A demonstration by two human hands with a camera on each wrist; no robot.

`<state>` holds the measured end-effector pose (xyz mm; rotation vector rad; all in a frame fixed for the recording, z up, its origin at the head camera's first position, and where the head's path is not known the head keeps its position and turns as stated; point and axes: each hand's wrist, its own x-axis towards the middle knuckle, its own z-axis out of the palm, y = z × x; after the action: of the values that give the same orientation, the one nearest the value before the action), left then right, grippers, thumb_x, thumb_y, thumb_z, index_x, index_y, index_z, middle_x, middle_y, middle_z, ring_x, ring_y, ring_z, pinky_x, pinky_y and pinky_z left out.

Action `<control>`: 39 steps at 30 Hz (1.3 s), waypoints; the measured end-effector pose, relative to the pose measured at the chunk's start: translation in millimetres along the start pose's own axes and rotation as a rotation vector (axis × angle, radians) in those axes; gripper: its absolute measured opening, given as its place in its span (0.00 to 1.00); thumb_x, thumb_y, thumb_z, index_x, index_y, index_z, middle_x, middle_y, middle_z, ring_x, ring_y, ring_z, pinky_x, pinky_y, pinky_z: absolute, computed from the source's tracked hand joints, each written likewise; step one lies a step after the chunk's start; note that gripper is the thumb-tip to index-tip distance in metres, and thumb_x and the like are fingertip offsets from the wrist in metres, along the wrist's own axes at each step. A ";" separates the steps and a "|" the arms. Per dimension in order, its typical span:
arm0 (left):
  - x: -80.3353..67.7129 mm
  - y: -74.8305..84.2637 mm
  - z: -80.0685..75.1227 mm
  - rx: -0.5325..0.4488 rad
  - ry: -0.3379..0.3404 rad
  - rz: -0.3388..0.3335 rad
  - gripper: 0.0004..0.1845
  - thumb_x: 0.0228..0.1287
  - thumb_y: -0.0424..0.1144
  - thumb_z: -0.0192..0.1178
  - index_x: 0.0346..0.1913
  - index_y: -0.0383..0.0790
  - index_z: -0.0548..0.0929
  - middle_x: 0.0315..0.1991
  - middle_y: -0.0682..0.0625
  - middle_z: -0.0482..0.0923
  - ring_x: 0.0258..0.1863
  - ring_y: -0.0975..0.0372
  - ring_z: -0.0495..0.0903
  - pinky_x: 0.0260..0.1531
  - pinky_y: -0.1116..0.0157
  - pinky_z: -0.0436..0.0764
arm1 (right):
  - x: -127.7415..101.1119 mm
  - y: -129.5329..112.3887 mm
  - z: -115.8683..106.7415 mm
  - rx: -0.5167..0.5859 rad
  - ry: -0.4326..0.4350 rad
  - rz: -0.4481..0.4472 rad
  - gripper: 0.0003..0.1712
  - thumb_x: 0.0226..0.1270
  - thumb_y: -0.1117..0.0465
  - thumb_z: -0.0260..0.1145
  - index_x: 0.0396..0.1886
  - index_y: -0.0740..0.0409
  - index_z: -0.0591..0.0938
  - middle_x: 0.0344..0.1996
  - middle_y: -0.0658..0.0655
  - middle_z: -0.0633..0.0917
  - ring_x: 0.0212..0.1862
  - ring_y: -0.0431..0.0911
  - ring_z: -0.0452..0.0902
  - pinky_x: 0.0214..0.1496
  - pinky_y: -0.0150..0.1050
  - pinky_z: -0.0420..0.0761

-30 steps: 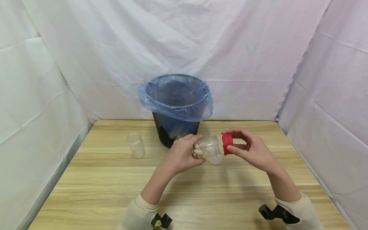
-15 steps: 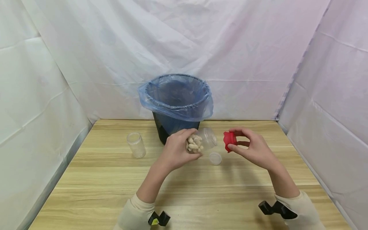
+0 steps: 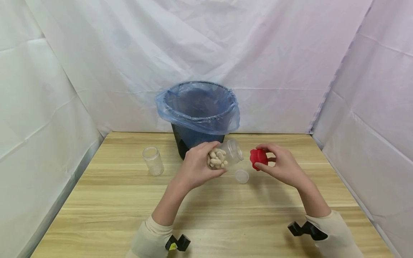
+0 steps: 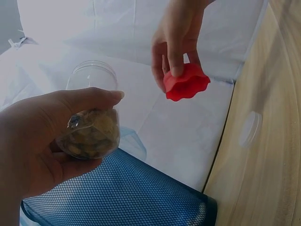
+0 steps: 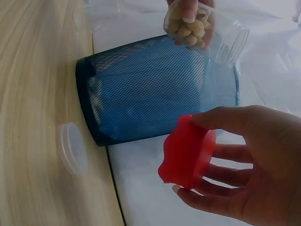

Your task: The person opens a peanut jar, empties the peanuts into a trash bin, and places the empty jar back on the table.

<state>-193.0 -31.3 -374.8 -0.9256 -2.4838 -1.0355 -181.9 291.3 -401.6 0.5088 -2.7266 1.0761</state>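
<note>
Two hands are up in front of the bin: the left hand [image 3: 196, 166] is wrapped round a clear jar [image 3: 226, 154] part-filled with pale peanuts, its open mouth tilted up and away toward the bin, while the right hand [image 3: 280, 165] pinches a red lid [image 3: 259, 158] between thumb and fingertips, just beside the jar's mouth but clear of it.

For the step in hand, my judgement is that the left wrist should roll the jar's mouth over the blue-lined bin [image 3: 198, 107] rim first and tip only then (the nuts sit at the closed end, so they will slide all at once). The lid hand should hold off to its own side.

Below the two hands a small clear inner cap [image 3: 241, 176] lies flat on the wooden table [image 3: 226, 215], near enough to be knocked. An empty jar [image 3: 153, 161] stands well apart, beyond the left hand's outer side. Bare tabletop lies toward the person.
</note>
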 end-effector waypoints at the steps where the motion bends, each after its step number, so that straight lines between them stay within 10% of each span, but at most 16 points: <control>1: 0.2 -0.6 0.0 -0.003 0.001 -0.001 0.40 0.47 0.46 0.88 0.65 0.37 0.85 0.54 0.45 0.90 0.51 0.54 0.88 0.52 0.53 0.88 | 0.9 1.8 1.0 -0.021 -0.006 -0.004 0.31 0.63 0.62 0.83 0.64 0.62 0.82 0.57 0.61 0.87 0.54 0.55 0.84 0.50 0.49 0.92; 39: -0.2 -2.8 -5.9 -0.184 0.108 -0.059 0.41 0.48 0.48 0.88 0.66 0.39 0.85 0.54 0.48 0.89 0.52 0.58 0.89 0.53 0.55 0.88 | 5.4 54.1 34.2 -0.310 -0.237 0.081 0.31 0.58 0.60 0.85 0.59 0.65 0.86 0.52 0.66 0.87 0.51 0.59 0.84 0.53 0.59 0.88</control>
<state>-194.5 -37.1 -372.2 -0.8278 -2.3709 -1.3160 -207.9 303.4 -459.0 0.5075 -3.0664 0.6218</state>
